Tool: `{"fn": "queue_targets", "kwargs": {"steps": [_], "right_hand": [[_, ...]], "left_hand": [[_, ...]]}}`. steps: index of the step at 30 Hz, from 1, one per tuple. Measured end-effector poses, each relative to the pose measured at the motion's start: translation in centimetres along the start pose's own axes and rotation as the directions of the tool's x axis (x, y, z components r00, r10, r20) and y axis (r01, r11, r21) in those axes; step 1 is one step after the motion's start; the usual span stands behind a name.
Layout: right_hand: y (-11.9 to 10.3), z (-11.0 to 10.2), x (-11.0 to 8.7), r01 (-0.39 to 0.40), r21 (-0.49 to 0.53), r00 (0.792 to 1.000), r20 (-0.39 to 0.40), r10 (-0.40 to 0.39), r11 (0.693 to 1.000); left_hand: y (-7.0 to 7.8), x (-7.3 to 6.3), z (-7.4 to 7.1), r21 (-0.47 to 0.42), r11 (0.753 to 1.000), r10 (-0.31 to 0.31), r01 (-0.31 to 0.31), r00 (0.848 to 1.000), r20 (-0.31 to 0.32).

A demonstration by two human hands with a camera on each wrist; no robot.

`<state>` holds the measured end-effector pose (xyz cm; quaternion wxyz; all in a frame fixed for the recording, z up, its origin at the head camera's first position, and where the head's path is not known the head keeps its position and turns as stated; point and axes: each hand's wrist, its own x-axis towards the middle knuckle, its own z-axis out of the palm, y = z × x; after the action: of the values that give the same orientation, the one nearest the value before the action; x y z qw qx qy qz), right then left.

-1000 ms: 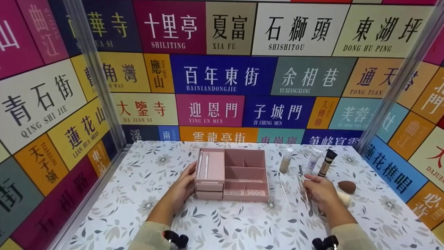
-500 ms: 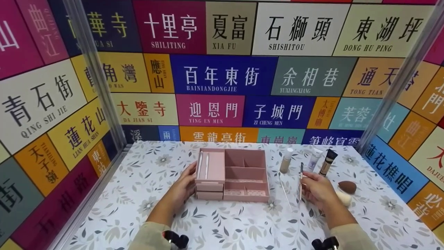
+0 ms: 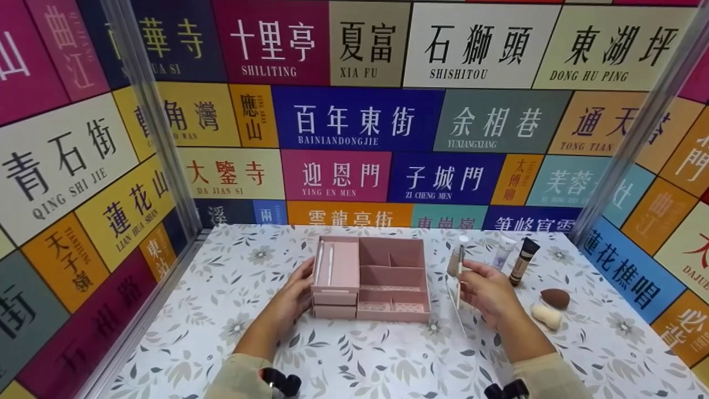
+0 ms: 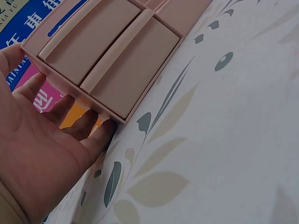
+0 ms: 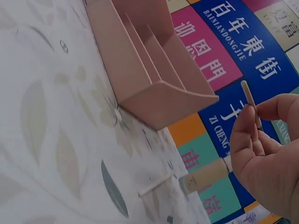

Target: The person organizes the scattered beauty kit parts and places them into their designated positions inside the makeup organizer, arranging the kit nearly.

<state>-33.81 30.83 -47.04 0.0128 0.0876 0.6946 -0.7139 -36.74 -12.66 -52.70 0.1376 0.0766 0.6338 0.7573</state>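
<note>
A pink desktop organizer (image 3: pixel 392 267) stands on the table, with drawers on its left and divided compartments on its right. Along its left side my left hand (image 3: pixel 293 296) rests, and the left wrist view shows those fingertips touching the side wall beside the two drawer fronts (image 4: pixel 135 70). Between thumb and fingers, my right hand (image 3: pixel 490 291) pinches a slim, pencil-like stick (image 3: pixel 460 277), pale with a darker upper end; its exact kind is unclear. It is held upright, apart from the organizer, in front of a small white-capped bottle (image 3: pixel 455 260). Beneath it a thin white stick (image 3: pixel 454 305) lies on the table.
Two white sticks (image 3: pixel 330 257) lie on the organizer's top left. Behind my right hand stand a pale tube (image 3: pixel 503 254) and a black-capped tube (image 3: pixel 523 261). A brown sponge (image 3: pixel 555 299) and a cream sponge (image 3: pixel 546 317) sit at the right. Sign-covered walls (image 3: pixel 354 119) enclose the table.
My right hand has lifted the slim stick off the table, turned it upright and carried it left toward the organizer. The left hand stays in place.
</note>
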Motion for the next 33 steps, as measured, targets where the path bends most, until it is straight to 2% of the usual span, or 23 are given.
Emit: {"fn": "queue_targets", "kwargs": {"steps": [7,15,24,33], "right_hand": [[-1.1,2.9,-0.2,0.04,-0.001,0.997,0.066,-0.04,0.999],[-1.5,5.9,0.2,0.048,0.005,0.995,0.082,-0.048,0.999],[-1.3,8.4,0.8,0.09,0.034,0.988,0.123,-0.094,0.995],[-1.3,10.9,1.6,0.052,0.084,0.986,0.154,-0.065,0.995]], "left_hand": [[-0.1,0.0,0.1,-0.001,1.0,0.019,-0.019,1.0,0.016],[-0.2,0.1,0.0,0.009,1.0,0.024,-0.024,1.0,0.015],[0.0,-0.1,0.1,0.019,1.0,0.01,-0.01,1.0,0.007],[0.1,-0.2,0.1,0.016,1.0,-0.014,0.014,1.0,-0.015]]}}
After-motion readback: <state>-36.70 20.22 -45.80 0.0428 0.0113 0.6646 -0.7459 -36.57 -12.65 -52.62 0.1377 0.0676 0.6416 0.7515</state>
